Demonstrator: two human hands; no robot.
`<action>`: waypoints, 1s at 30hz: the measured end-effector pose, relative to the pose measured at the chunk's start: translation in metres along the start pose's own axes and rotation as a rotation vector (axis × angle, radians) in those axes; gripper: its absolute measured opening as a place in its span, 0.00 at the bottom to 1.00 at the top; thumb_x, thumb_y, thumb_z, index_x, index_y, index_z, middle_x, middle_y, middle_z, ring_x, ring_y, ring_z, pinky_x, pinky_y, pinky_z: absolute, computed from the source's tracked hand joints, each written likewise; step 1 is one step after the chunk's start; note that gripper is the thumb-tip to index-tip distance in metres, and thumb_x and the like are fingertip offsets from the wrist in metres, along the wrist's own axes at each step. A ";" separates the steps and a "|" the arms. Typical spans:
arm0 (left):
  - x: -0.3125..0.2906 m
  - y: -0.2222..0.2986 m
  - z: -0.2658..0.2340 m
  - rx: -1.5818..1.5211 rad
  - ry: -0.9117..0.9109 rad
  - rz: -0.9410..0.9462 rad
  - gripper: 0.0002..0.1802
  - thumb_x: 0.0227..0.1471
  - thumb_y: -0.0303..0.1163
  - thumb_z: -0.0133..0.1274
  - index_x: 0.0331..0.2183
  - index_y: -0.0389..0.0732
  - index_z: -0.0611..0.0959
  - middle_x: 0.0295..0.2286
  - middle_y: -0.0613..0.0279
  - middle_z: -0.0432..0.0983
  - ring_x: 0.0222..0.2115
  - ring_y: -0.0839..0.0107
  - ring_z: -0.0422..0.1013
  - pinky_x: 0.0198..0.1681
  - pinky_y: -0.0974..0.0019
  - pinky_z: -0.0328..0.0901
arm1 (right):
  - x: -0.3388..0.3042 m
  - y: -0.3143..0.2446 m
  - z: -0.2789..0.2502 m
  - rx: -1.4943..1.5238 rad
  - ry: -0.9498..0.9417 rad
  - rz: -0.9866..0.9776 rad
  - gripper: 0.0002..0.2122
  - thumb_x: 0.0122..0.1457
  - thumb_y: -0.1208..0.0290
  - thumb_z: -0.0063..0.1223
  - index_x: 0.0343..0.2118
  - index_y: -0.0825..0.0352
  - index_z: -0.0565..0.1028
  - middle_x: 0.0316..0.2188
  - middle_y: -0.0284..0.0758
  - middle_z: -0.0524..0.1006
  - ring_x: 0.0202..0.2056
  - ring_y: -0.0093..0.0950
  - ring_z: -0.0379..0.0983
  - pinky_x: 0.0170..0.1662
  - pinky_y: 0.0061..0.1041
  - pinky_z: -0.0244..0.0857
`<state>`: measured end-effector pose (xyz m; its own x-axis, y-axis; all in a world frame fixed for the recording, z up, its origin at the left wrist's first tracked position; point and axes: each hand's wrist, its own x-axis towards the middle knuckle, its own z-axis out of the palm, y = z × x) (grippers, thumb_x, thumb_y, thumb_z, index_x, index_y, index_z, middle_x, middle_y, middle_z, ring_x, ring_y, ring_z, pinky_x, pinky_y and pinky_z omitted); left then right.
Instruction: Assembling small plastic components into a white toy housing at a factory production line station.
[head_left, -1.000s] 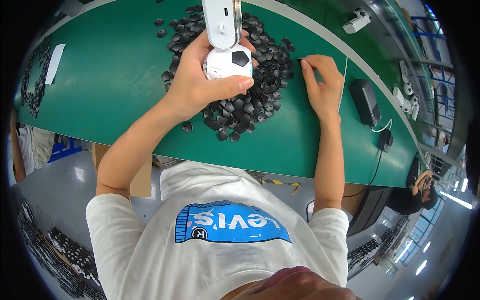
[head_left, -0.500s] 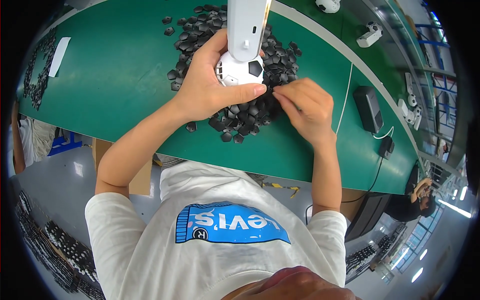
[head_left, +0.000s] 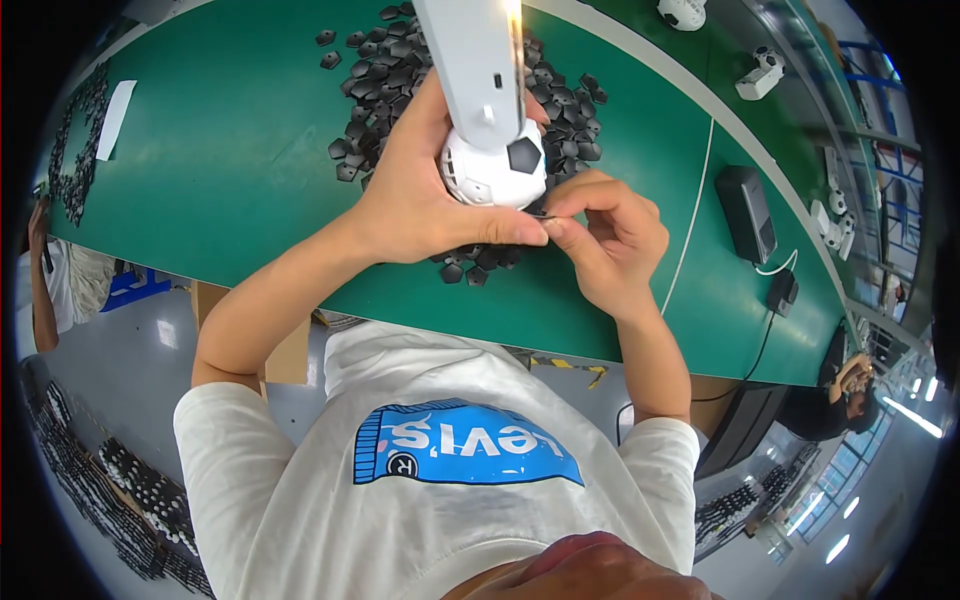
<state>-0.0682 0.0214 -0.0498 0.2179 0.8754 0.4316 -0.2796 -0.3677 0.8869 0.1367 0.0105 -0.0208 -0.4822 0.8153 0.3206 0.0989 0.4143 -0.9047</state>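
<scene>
On green table (head_left: 220,170): black pieces (head_left: 400,110) pile.

- Glossy white plastic ball (head_left: 492,172) with one matt black panel, cupped in left hand (head_left: 425,200).
- Matt black plastic pieces (head_left: 400,95), heaped.
- Smooth green table (head_left: 220,150), matt.
- Soft white cotton shirt (head_left: 440,480).
- Matt black box (head_left: 745,212).

White ball-headed device (head_left: 492,165) – black pentagon patch, held upright.
</scene>
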 end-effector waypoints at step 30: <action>-0.017 -0.002 0.021 -0.077 -0.017 -0.227 0.56 0.32 0.36 0.73 0.56 0.35 0.55 0.46 0.55 0.62 0.49 0.66 0.63 0.52 0.63 0.61 | -0.004 0.012 0.008 0.423 0.038 0.291 0.24 0.49 0.77 0.64 0.46 0.67 0.62 0.24 0.32 0.74 0.25 0.17 0.72 0.31 0.16 0.65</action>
<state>-0.0514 0.0007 -0.0550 0.2990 0.9271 0.2258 -0.2919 -0.1365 0.9467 0.1327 0.0087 -0.0355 -0.4541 0.8900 0.0416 -0.1406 -0.0255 -0.9897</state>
